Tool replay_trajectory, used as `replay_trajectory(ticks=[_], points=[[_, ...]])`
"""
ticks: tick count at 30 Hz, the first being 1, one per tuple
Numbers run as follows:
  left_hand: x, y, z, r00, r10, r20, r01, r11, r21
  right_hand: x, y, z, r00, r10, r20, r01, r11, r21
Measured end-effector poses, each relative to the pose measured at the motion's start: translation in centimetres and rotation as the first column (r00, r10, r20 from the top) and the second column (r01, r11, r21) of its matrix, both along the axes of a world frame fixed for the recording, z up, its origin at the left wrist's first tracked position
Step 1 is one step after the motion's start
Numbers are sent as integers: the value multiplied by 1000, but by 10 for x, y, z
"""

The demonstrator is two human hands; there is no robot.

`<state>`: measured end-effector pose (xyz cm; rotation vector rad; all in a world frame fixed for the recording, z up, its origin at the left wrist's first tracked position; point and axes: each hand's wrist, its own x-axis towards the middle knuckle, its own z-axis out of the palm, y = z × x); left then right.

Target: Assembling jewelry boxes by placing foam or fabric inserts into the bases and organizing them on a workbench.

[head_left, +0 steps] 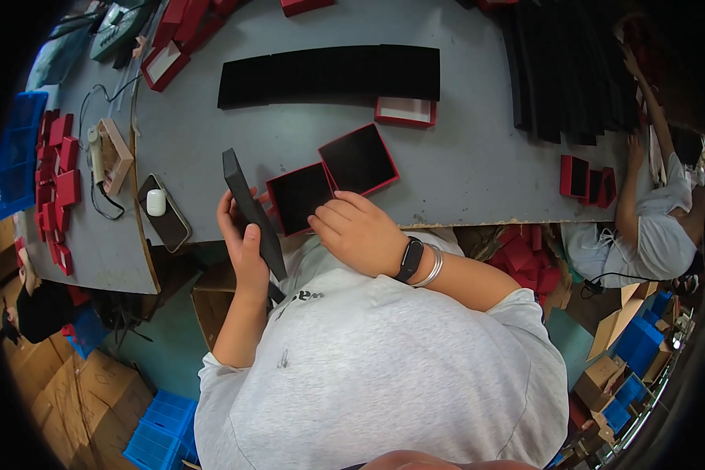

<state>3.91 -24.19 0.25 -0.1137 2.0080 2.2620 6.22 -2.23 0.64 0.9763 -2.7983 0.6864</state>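
Observation:
My left hand (245, 249) grips a thin black slab (254, 215), possibly foam, tilted on its edge with the thumb on the near face. To its right, a red box (299, 200) with a black inside lies at the table's near edge. My right hand (360, 234) is closed over this box's right side, fingers bent together at its rim; its thumb is hidden. A second red box (359, 160), also black inside, touches the first at its far right. Farther back lies a long black strip (329, 76), with a white-lined red box (406, 110) against its near edge.
Long black strips (564, 70) are stacked at the far right, near small red boxes (575, 177) and another person's arm (633, 172). On the left are a phone (164, 213) with a white earbud case (156, 202), a cardboard tray (115, 157) and piled red boxes (67, 188).

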Motion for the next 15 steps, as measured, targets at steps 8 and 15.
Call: replay_trajectory(ticks=[8, 15], points=[[2, 1, -5, 998, 15, -64, -16, 1000, -16, -6, -5, -5, 999, 15, -48, -12, 998, 65], [1, 1, -4, 999, 9, -47, -9, 1000, -1, -13, -10, -12, 1000, 13, -3, -14, 998, -67]])
